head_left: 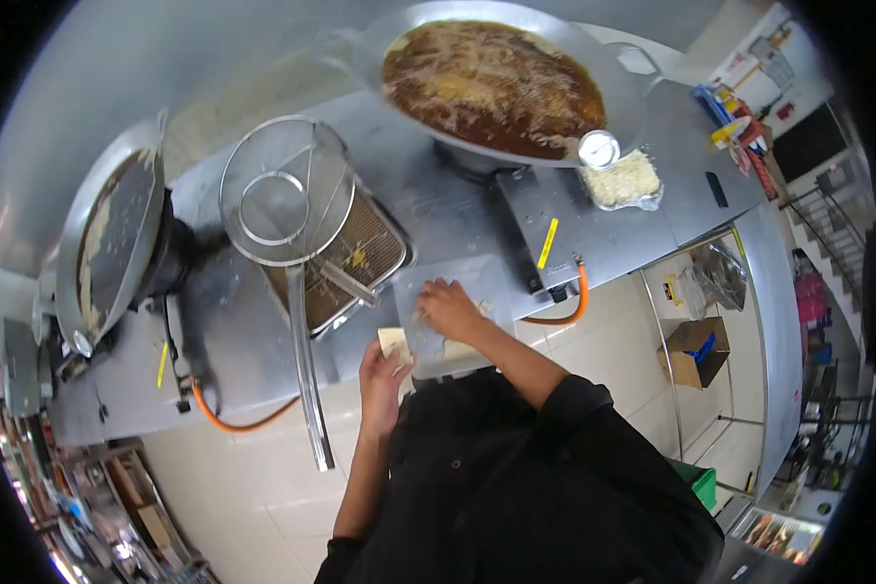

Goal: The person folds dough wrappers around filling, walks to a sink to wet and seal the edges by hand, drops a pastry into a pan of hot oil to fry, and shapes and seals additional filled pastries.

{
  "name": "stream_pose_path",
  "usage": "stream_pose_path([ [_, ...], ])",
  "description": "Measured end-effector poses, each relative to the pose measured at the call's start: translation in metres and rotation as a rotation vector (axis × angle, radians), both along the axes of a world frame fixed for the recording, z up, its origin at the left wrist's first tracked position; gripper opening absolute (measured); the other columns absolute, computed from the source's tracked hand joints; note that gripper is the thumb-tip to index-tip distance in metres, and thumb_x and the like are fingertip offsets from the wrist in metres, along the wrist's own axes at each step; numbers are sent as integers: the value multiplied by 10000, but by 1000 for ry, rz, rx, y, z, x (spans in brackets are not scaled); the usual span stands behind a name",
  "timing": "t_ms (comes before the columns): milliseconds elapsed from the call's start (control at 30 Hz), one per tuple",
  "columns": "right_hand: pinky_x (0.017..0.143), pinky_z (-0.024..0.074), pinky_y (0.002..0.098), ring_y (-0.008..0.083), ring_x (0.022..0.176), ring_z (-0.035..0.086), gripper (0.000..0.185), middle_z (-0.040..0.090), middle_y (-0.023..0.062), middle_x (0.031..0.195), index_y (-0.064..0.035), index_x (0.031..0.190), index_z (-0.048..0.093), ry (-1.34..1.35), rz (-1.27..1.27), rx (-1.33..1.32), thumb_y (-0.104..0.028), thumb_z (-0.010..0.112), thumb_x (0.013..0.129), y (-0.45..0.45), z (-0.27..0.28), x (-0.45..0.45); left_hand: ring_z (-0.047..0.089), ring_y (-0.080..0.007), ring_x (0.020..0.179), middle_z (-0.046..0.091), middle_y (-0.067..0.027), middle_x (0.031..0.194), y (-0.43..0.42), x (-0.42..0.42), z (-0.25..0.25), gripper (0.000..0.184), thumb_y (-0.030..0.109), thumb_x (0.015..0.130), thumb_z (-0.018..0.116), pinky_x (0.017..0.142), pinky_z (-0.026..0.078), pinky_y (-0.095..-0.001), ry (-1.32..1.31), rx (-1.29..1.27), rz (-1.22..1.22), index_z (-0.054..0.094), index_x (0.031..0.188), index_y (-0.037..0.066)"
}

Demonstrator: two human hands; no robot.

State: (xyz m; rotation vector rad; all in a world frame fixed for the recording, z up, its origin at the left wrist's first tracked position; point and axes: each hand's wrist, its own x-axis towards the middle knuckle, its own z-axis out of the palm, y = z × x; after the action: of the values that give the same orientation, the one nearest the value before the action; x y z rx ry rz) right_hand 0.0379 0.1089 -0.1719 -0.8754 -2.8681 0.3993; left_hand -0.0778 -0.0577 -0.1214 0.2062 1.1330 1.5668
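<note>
My left hand (pixel 383 383) is closed around a pale yellow rectangular piece (pixel 394 342), held upright at the near left side of a translucent shallow tray (pixel 428 276). Whether the piece is a single slab or a thin stack I cannot make out. Over the tray, my right hand (pixel 450 310) has its fingers bent down and drawn together; what they hold is mostly hidden beneath them. Another pale flat piece (pixel 460 348) lies in the tray near my body, below my right wrist.
A wok of bubbling brown oil (pixel 496 88) stands on a burner, with a round thermometer (pixel 599 150) on its rim. Left are a second wok (pixel 117 234) and a long-handled strainer (pixel 307 360) over a wire-mesh basket (pixel 384 234). White shreds (pixel 625 181) lie right; orange hoses (pixel 582 297) hang below.
</note>
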Motion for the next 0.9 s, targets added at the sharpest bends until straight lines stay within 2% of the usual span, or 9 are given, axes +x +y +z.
stream_pose_path([
  [67,867,452,484,299,1069,575,180,647,100,1027,-56,932,661,-46,4,-11,-99,601,769,-1,6,-2,607,-189,1004,592,-64,1068,0,-1,-4,192,54,945,536,932,514,-374,4,15,-8,544,1136,28],
  [167,841,477,459,309,987,620,175,673,118,997,-45,944,651,72,-17,13,-83,597,782,-5,7,-1,610,-192,999,602,-62,1057,1,-1,0,164,58,948,536,930,515,-375,-2,23,-13,548,1110,34],
  [267,772,512,407,328,846,653,196,683,134,929,-26,983,650,457,-156,-294,-52,589,798,-12,10,5,613,-187,972,608,-64,1045,2,-2,3,148,59,948,539,922,513,-382,-20,32,10,545,1095,44],
  [333,724,520,364,291,776,659,220,681,136,901,-22,1021,649,513,-272,-477,-35,589,811,-20,20,14,614,-180,947,611,-67,1038,4,-1,8,139,60,946,542,914,512,-387,-40,40,29,542,1086,52],
  [367,700,524,342,273,742,661,232,680,138,888,-20,1040,648,540,-332,-568,-26,588,817,-24,25,20,612,-164,912,611,-62,1028,6,0,11,134,57,939,553,865,516,-367,-80,39,38,539,1072,59],
  [567,651,519,289,135,724,634,184,656,105,814,-1,1049,654,716,-464,-921,-38,619,872,-53,65,54,605,-145,830,612,-47,942,22,12,17,200,-10,879,613,759,503,-307,-106,74,-101,531,1045,66],
  [667,638,524,276,137,720,646,163,655,98,818,21,1040,652,818,-463,-1050,-54,615,901,-62,76,62,625,-167,795,616,-59,910,29,22,8,246,-34,844,639,747,519,-312,-58,66,-169,532,1037,76],
  [833,679,545,264,129,728,663,185,678,82,846,28,1062,638,846,-504,-1211,-55,619,898,-70,85,69,627,-174,812,623,-78,918,39,39,17,249,-78,821,615,695,479,-288,-76,40,-223,511,991,73],
  [900,688,531,264,124,752,651,183,664,72,861,22,1072,632,833,-503,-1162,-46,608,904,-69,86,73,625,-174,809,624,-81,914,40,42,26,249,-76,821,615,694,481,-293,-67,37,-243,510,993,71],
])
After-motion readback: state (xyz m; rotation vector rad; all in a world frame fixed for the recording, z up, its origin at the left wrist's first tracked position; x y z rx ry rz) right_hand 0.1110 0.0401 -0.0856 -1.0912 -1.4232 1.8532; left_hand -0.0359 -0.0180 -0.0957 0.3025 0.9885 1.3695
